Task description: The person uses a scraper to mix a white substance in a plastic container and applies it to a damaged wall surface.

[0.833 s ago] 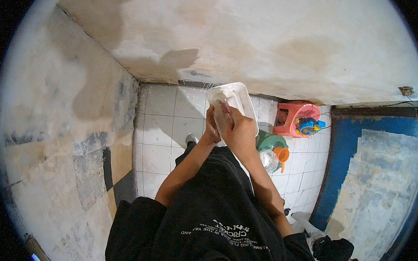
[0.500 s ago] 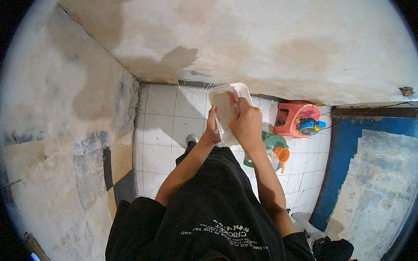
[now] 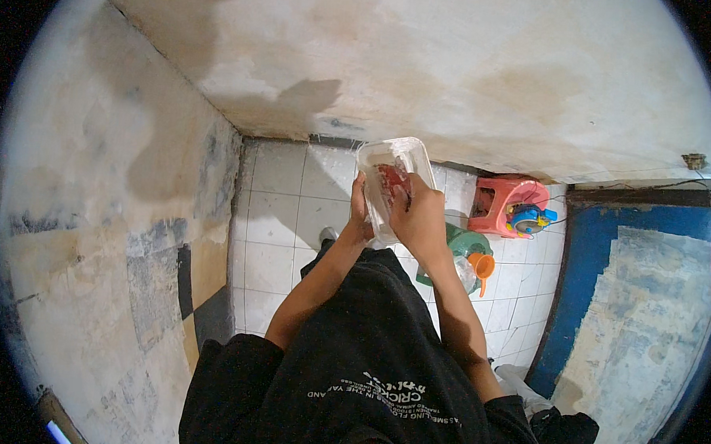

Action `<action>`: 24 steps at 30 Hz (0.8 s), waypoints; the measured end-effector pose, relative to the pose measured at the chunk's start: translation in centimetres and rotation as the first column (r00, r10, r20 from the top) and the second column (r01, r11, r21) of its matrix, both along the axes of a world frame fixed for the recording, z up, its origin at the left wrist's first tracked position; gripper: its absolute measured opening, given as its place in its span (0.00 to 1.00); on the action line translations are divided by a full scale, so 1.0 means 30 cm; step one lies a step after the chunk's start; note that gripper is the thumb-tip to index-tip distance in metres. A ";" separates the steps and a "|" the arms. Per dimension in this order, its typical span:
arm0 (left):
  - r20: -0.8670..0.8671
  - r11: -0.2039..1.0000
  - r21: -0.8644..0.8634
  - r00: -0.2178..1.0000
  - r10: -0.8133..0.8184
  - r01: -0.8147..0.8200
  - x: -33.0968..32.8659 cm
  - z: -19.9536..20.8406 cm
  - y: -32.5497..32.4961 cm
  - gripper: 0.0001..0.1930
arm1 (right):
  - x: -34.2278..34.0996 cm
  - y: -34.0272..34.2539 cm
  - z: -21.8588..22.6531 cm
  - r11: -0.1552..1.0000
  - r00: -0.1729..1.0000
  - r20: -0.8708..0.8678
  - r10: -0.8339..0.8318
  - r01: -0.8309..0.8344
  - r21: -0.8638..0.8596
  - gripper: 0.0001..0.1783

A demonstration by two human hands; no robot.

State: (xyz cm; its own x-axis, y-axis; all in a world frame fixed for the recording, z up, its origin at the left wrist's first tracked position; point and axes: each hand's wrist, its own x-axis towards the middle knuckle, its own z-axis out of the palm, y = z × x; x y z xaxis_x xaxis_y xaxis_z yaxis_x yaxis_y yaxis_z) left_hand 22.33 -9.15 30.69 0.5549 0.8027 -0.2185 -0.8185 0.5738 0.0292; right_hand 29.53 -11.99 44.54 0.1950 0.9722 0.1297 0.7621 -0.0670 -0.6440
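Note:
A shallow, whitish plastic container [image 3: 381,154] is held up in front of me, its inside smeared with pale paste. Along its left side, my left hand [image 3: 361,212] grips the wall, closed on it. My right hand [image 3: 419,213] reaches over the right rim, its fingers closed on a flat red scraper [image 3: 390,177]. White residue streaks the scraper's face, which shows inside the container. The fingers hide its grip end.
Ahead stands a patchy wall [image 3: 457,76]. On the tiled floor to the right are a pink stool [image 3: 491,204], a blue-and-yellow tool [image 3: 530,219], a green container [image 3: 467,241] and an orange dipper [image 3: 483,265]. Another person [image 3: 564,433] is at the lower right.
The red scraper has turned within the container, and more of its broad face shows now. My right hand has shifted slightly downward; my left hand keeps its hold.

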 end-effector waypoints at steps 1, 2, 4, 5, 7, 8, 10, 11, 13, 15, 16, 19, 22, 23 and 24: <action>0.015 1.000 0.021 1.000 -0.005 0.005 -0.002 0.002 -0.002 0.32 | -0.006 -0.012 0.011 1.000 1.000 0.000 -0.021 0.021 0.010 0.05; 0.031 0.999 0.042 0.999 -0.011 0.010 -0.004 0.005 -0.003 0.31 | -0.017 -0.024 0.033 0.999 0.999 -0.001 -0.042 0.042 0.021 0.05; 0.359 0.995 0.096 0.933 -0.037 0.003 -0.008 -0.050 -0.010 0.31 | -0.056 -0.043 0.044 0.999 0.999 0.016 -0.046 0.046 0.026 0.06; 0.503 0.993 0.121 0.863 -0.053 -0.009 -0.020 -0.094 -0.014 0.31 | -0.083 -0.044 0.030 1.000 0.999 0.028 -0.026 0.026 0.016 0.06; 0.322 0.995 0.097 0.945 -0.061 0.031 -0.008 -0.065 -0.022 0.32 | -0.056 -0.038 -0.025 0.999 0.998 0.020 -0.052 0.052 0.017 0.06; 0.146 0.997 0.070 0.988 -0.042 0.032 0.003 -0.051 -0.025 0.32 | -0.022 -0.025 -0.034 0.998 0.998 0.004 -0.062 0.062 0.011 0.06; 0.132 0.998 0.066 0.991 -0.008 0.000 -0.003 -0.052 -0.024 0.31 | -0.012 -0.020 -0.010 0.998 0.998 -0.029 -0.052 0.053 0.041 0.06; 0.231 0.997 0.075 0.973 -0.005 -0.013 -0.007 -0.069 -0.026 0.32 | -0.025 -0.023 0.011 0.998 0.999 -0.027 -0.047 0.047 0.028 0.06; 0.432 0.995 0.094 0.902 -0.016 -0.027 0.000 -0.068 -0.027 0.33 | -0.050 -0.031 0.044 0.999 0.999 -0.012 -0.052 0.052 0.003 0.06; 0.164 0.996 0.086 0.986 -0.021 0.007 -0.002 -0.039 -0.033 0.34 | -0.049 -0.023 0.008 0.997 0.997 0.027 -0.068 0.069 -0.044 0.06; 0.023 0.997 0.081 1.000 -0.022 0.020 -0.009 -0.005 -0.032 0.35 | -0.024 -0.011 -0.020 0.995 0.997 0.014 -0.071 0.072 -0.065 0.06; -0.175 0.997 0.076 0.985 0.006 0.007 -0.021 0.013 -0.034 0.35 | -0.029 -0.009 0.019 0.999 0.999 -0.011 -0.047 0.047 -0.006 0.05; -0.176 0.999 -0.044 0.984 0.002 -0.010 -0.017 -0.013 -0.037 0.35 | -0.071 -0.014 0.006 0.999 0.995 0.094 -0.019 0.023 -0.042 0.05; -0.166 1.000 -0.027 0.986 -0.007 0.003 -0.023 -0.025 -0.034 0.35 | -0.063 -0.010 0.006 1.000 0.996 0.093 -0.001 0.004 -0.029 0.05; -0.158 1.000 -0.011 0.987 -0.012 0.010 -0.029 -0.017 -0.028 0.35 | -0.048 -0.002 0.016 1.000 0.996 0.092 0.022 -0.021 -0.018 0.05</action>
State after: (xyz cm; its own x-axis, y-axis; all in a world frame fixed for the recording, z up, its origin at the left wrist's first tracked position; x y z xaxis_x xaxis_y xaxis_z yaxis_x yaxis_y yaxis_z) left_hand 21.45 -9.99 30.17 0.5216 0.7940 -0.3123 -0.7978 0.5836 0.1515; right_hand 28.09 -12.04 45.03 0.1621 0.9782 0.1298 0.8193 -0.0601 -0.5702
